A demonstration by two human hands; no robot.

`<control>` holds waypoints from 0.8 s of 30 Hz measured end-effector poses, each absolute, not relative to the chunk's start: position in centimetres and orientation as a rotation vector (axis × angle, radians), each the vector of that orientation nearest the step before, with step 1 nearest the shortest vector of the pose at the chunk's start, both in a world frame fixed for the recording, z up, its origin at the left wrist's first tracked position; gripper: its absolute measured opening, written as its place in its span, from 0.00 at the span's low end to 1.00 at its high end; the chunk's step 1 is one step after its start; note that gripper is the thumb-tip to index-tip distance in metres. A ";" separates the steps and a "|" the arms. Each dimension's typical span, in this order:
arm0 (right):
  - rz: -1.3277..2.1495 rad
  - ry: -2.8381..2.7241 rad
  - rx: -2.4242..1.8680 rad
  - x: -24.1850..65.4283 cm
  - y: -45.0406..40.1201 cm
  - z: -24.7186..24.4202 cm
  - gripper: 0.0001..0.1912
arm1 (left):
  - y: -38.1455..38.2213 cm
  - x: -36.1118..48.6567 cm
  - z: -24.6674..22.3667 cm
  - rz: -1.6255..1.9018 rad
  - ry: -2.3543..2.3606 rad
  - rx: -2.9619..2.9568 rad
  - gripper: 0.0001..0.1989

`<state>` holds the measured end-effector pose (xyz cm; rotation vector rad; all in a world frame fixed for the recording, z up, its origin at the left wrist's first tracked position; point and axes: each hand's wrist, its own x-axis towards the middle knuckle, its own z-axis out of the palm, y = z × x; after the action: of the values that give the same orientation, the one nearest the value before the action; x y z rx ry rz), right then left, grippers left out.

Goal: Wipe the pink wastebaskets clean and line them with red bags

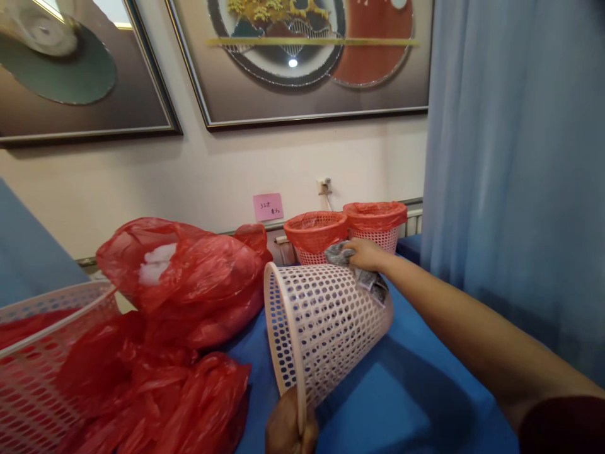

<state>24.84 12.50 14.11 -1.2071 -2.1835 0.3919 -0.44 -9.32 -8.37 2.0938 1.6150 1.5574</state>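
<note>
A pinkish-white perforated plastic wastebasket (331, 321) lies tipped on its side over a blue-covered surface, its mouth facing left. My left hand (290, 425) grips its rim at the bottom of the view, fingers wrapped round the edge. Near the basket's base, my right hand (367, 255) is closed on a grey cloth (373, 284). Part of that cloth lies against the basket's upper side, and another bunched part sticks out past my fingers.
Two baskets lined with red bags, a left one (314, 230) and a right one (375, 217), stand by the wall. Red plastic bags (203, 284) pile up at left beside another basket (57, 315). A blue curtain (510, 157) hangs at right.
</note>
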 end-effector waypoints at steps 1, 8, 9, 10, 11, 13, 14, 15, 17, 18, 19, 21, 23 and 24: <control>0.408 -2.143 -1.227 26.1 13.3 13.3 0.18 | -9.1 -0.6 -7.7 1.562 1.633 2.041 0.21; 0.484 -1.890 -1.207 31.0 12.7 9.1 0.20 | -5.7 -2.6 -2.9 1.688 1.985 1.697 0.24; 0.493 -1.857 -1.201 31.1 12.0 8.7 0.20 | -5.4 -2.7 -2.3 1.742 2.066 1.679 0.25; 0.501 -1.830 -1.196 31.1 11.3 8.2 0.21 | -5.1 -2.6 -1.6 1.810 2.123 1.695 0.27; 0.508 -1.804 -1.184 31.0 10.6 7.7 0.22 | -4.8 -2.3 -0.8 1.877 2.155 1.750 0.29; 0.521 -1.746 -1.124 30.4 8.9 6.7 0.23 | -4.5 -1.4 1.3 1.953 2.172 1.966 0.33; 0.529 -1.715 -1.080 29.9 8.1 6.2 0.23 | -4.3 -0.8 2.5 1.916 2.210 2.105 0.32; 0.538 -1.685 -1.033 29.4 7.2 5.8 0.23 | -4.1 -0.3 3.9 1.818 2.259 2.239 0.30; 0.561 -1.648 -0.960 28.4 5.8 5.3 0.23 | -3.2 0.6 6.8 1.724 2.340 2.425 0.25; 0.578 -1.646 -0.938 28.0 5.3 5.2 0.24 | -2.6 0.8 8.2 1.675 2.395 2.443 0.24; 0.600 -1.648 -0.919 27.7 4.9 5.2 0.24 | -1.9 0.9 9.6 1.565 2.444 2.457 0.24; 0.658 -1.648 -0.879 27.5 4.8 5.3 0.23 | -0.3 0.8 11.8 1.331 2.523 2.480 0.23; 0.717 -1.633 -0.833 27.9 5.3 5.4 0.22 | 1.0 0.3 13.4 1.067 2.592 2.470 0.23; 0.730 -1.602 -0.818 28.4 5.7 5.4 0.21 | 1.5 0.1 13.9 0.972 2.626 2.436 0.22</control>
<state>28.40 5.66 5.45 -0.8176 -1.6021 0.7298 0.05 1.55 13.88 2.4361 2.6265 0.9715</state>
